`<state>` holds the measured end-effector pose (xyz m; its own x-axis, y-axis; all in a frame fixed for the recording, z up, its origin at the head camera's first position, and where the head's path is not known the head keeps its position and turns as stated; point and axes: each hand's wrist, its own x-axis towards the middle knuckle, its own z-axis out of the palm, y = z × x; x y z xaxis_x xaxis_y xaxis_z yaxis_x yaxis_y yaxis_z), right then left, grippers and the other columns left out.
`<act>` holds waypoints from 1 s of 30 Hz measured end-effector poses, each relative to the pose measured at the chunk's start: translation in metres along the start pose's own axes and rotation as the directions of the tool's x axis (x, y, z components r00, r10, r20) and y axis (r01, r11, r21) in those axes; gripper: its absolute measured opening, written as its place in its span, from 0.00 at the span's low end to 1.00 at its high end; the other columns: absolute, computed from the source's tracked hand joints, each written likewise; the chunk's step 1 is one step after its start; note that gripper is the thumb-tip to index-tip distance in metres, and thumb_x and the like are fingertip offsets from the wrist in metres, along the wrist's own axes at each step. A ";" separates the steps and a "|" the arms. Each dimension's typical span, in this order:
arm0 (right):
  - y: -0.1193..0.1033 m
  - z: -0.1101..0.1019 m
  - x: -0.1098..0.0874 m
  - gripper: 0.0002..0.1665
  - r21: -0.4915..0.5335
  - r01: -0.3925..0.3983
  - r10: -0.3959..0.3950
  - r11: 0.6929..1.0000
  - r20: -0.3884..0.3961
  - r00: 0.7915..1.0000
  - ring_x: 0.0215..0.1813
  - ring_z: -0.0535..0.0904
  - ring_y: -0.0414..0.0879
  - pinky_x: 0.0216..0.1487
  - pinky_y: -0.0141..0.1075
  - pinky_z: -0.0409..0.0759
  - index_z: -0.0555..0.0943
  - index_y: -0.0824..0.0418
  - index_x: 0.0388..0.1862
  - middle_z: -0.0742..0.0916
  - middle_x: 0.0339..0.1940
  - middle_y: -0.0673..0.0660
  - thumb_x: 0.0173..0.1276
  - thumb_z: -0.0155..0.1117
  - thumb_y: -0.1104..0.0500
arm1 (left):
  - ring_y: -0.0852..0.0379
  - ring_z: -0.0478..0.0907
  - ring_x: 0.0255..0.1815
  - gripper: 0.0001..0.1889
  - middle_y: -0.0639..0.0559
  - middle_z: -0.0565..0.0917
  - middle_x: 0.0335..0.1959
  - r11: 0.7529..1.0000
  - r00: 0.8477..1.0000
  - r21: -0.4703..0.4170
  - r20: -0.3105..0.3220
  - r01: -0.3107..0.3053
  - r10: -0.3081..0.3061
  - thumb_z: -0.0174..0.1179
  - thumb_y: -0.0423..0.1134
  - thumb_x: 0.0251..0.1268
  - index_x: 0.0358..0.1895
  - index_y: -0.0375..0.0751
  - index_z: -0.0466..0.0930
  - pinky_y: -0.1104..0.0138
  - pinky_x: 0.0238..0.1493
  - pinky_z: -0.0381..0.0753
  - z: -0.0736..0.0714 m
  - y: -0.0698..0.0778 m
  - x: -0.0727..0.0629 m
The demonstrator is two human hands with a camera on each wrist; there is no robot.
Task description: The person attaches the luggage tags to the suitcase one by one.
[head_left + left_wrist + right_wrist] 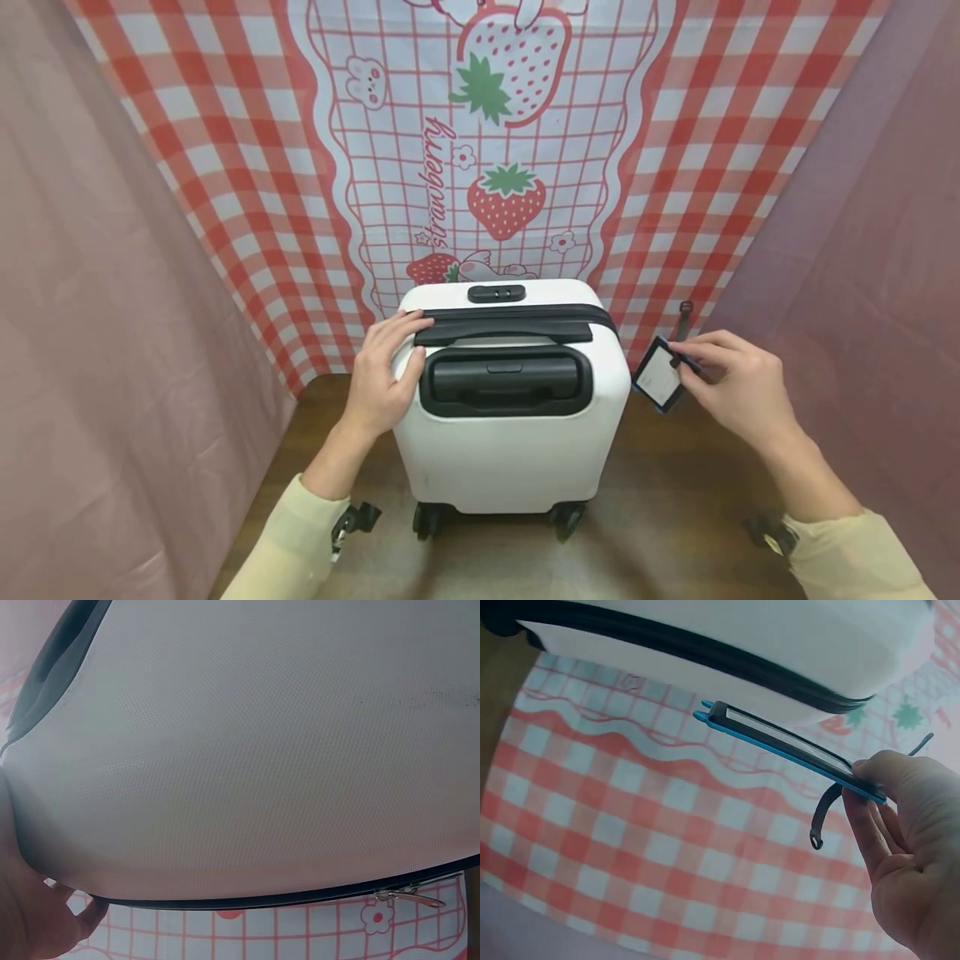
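A small white suitcase (pixel 510 462) stands upright on its wheels, with a black top handle (pixel 502 332) and a recessed black pull handle (pixel 504 379). My left hand (pixel 381 375) rests on its upper left corner, thumb on the front and fingers over the top edge. In the left wrist view the suitcase shell (pixel 262 765) fills most of the picture. To the right of the suitcase, my right hand (pixel 738 379) pinches a luggage tag (pixel 658 377) with a white card and blue edge. A dark buckled strap (pixel 823 814) hangs from the tag in the right wrist view.
A red-and-white checked cloth (pixel 247 167) with strawberry prints hangs behind the suitcase. Pink curtains (pixel 112 333) enclose both sides. The suitcase stands on a brown wooden surface (pixel 690 500). A combination lock (pixel 497 293) sits on the suitcase's top, and a zipper pull (pixel 412 898) hangs at its seam.
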<state>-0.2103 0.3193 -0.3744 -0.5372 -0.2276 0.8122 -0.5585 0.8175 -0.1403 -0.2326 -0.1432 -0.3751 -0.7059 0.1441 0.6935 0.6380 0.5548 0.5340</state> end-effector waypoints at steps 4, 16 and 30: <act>-0.010 -0.009 0.007 0.22 -0.017 0.026 -0.027 1.000 -0.013 1.000 0.34 0.82 0.34 0.36 0.17 0.73 0.94 0.58 0.44 0.92 0.36 0.54 0.47 0.78 0.72 | 0.38 0.71 0.78 0.20 0.43 0.83 0.71 1.000 1.000 -0.005 -0.002 0.000 0.000 0.58 0.40 0.75 0.66 0.45 0.84 0.40 0.80 0.67 0.000 0.000 0.000; -0.032 -0.026 0.023 0.22 0.006 0.063 -0.063 0.998 -0.050 0.997 0.37 0.80 0.27 0.33 0.21 0.72 0.94 0.58 0.44 0.93 0.37 0.56 0.48 0.77 0.71 | 0.39 0.71 0.78 0.20 0.44 0.83 0.71 1.000 1.000 -0.010 -0.004 -0.002 0.002 0.58 0.40 0.75 0.66 0.45 0.84 0.40 0.79 0.67 0.000 0.001 -0.001; -0.057 -0.044 0.040 0.18 0.038 0.108 -0.104 0.993 -0.100 0.990 0.43 0.76 0.18 0.32 0.21 0.68 0.95 0.59 0.42 0.93 0.36 0.56 0.50 0.73 0.66 | 0.39 0.71 0.78 0.20 0.44 0.83 0.71 1.000 1.000 -0.006 -0.001 0.000 0.000 0.58 0.40 0.75 0.66 0.44 0.84 0.40 0.79 0.67 0.000 0.002 0.000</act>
<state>-0.1720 0.2866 -0.3084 -0.4103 -0.2575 0.8748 -0.6373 0.7672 -0.0730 -0.2315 -0.1426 -0.3739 -0.7054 0.1436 0.6941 0.6400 0.5499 0.5367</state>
